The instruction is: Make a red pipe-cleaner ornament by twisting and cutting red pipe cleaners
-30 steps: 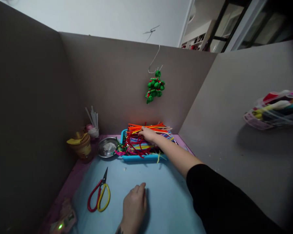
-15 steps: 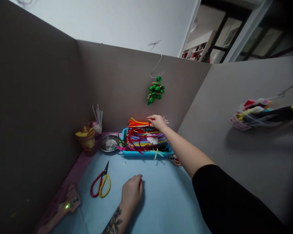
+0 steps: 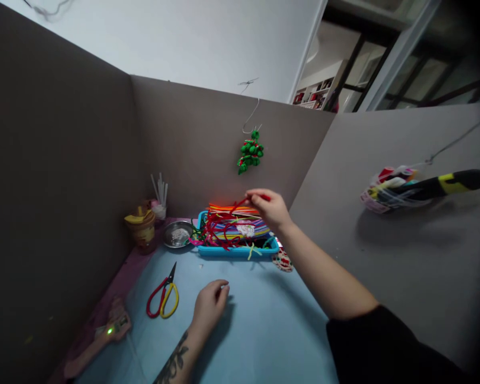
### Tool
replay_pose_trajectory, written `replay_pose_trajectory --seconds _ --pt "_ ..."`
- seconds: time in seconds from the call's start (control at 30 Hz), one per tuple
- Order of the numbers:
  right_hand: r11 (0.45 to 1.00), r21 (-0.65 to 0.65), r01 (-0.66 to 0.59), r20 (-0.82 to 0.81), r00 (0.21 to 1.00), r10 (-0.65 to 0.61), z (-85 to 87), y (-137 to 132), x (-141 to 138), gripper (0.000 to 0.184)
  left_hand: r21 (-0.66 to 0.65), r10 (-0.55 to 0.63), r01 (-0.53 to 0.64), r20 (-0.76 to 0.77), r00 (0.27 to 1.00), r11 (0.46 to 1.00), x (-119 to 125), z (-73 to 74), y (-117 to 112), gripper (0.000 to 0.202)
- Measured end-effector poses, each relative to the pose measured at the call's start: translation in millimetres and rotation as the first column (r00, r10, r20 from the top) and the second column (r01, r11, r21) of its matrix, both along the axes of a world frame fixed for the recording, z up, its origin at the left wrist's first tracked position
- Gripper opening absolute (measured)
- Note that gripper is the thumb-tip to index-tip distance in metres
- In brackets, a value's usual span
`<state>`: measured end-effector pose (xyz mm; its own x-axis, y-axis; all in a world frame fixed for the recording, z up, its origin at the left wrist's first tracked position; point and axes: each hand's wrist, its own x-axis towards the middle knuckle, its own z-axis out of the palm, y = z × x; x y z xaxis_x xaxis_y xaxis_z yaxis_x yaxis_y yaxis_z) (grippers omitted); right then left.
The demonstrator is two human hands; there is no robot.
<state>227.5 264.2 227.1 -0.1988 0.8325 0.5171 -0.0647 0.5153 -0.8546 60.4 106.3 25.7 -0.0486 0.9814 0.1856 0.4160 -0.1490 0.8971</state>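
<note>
My right hand (image 3: 271, 209) is raised over the blue tray, thumb and fingers pinched on a red pipe cleaner (image 3: 240, 203) that slants down to the left. Below it, the blue tray (image 3: 234, 252) holds a heap of pipe cleaners in red, orange, yellow, purple and green. Lower down, my left hand (image 3: 210, 305) hovers just above the blue table covering (image 3: 260, 320). Its fingers are curled in loosely, and nothing shows in them. Scissors (image 3: 164, 296) with one red and one yellow handle lie to its left.
A glue gun (image 3: 114, 326) with a green light lies at the lower left. Behind are a brown pot (image 3: 141, 232), white sticks (image 3: 160, 189) and a metal dish (image 3: 177, 235). A green-and-red ornament (image 3: 250, 153) hangs at the back; a bundle with a black-yellow handle (image 3: 456, 183) hangs right.
My right hand has lifted away from the tray's back, drawing the red pipe cleaner up with it. My left hand has shifted slightly; the whole view has moved a little.
</note>
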Motion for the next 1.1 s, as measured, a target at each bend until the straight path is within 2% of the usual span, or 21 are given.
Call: replay_pose_trajectory --seconds 0.07,0.17,0.23,0.3,0.37,0.4,0.47,0.5,0.53,0.6,0.63,0.67,0.73,0.83,0.97,1.1 --pt "0.982 -0.171 -0.075 -0.070 0.996 0.064 -41.5 -43 1 0.040 -0.049 -0.059 0.075 0.270 0.961 0.996 2 1.0 3 0.041" --pt "0.905 -0.396 -0.151 -0.200 0.977 0.076 -117.7 -99 -2 0.038 -0.039 -0.104 0.160 0.608 0.787 0.986 4 1.4 4 0.068" --pt "0.858 -0.499 -0.119 -0.281 0.959 -0.030 -160.3 -124 -1 0.035 -0.040 -0.081 0.161 0.734 0.674 0.986 5 0.2 2 0.069" --pt "0.835 -0.549 -0.027 -0.280 0.948 -0.153 -186.3 -140 4 0.035 -0.073 -0.025 0.133 0.785 0.619 0.988 6 -1.3 0 0.058" --pt "0.858 -0.500 0.121 -0.121 0.971 -0.208 -193.5 -147 13 0.030 -0.119 0.037 0.086 0.769 0.638 0.989 7 -1.9 0 0.049" --pt "0.884 -0.418 0.209 0.008 0.974 -0.227 -191.3 -149 17 0.026 -0.138 0.065 0.057 0.740 0.669 0.989 8 -1.7 0 0.047" --pt "0.921 -0.179 0.347 0.250 0.921 -0.298 -180.7 -149 20 0.022 -0.174 0.102 0.016 0.646 0.756 0.985 9 -0.6 0 0.045" --pt "0.932 -0.094 0.349 0.323 0.896 -0.303 -174.9 -147 20 0.025 -0.185 0.107 0.010 0.614 0.782 0.983 10 -0.1 1 0.045" --pt "0.951 -0.071 0.301 0.367 0.894 -0.256 -170.4 -146 16 0.032 -0.194 0.092 0.032 0.598 0.797 0.980 11 0.2 1 0.045" --pt "0.974 -0.190 0.123 0.386 0.922 -0.042 -167.8 -142 6 0.048 -0.190 0.051 0.082 0.605 0.794 0.978 11 -0.1 1 0.045" --pt "0.959 -0.278 0.047 0.355 0.933 0.057 -170.0 -141 -1 0.051 -0.182 0.035 0.100 0.619 0.785 0.978 11 -0.6 1 0.045" --pt "0.938 -0.346 0.017 0.327 0.939 0.104 -173.8 -139 -7 0.051 -0.174 0.030 0.102 0.628 0.777 0.979 11 -1.3 1 0.045" --pt "0.919 -0.391 0.048 0.302 0.950 0.079 -183.8 -138 -15 0.040 -0.180 0.054 0.076 0.624 0.779 0.981 9 -3.0 1 0.043" --pt "0.930 -0.343 0.131 0.325 0.946 -0.013 -195.1 -136 -14 0.016 -0.219 0.125 0.014 0.603 0.788 0.976 6 -5.7 4 0.040" --pt "0.910 -0.386 0.151 0.324 0.946 -0.020 -198.7 -134 -3 0.017 -0.226 0.155 -0.009 0.640 0.753 0.974 6 -9.5 9 0.036" --pt "0.868 -0.488 0.087 0.252 0.967 0.045 -199.6 -136 -1 0.017 -0.234 0.199 -0.071 0.588 0.784 0.970 9 -10.0 10 0.031"
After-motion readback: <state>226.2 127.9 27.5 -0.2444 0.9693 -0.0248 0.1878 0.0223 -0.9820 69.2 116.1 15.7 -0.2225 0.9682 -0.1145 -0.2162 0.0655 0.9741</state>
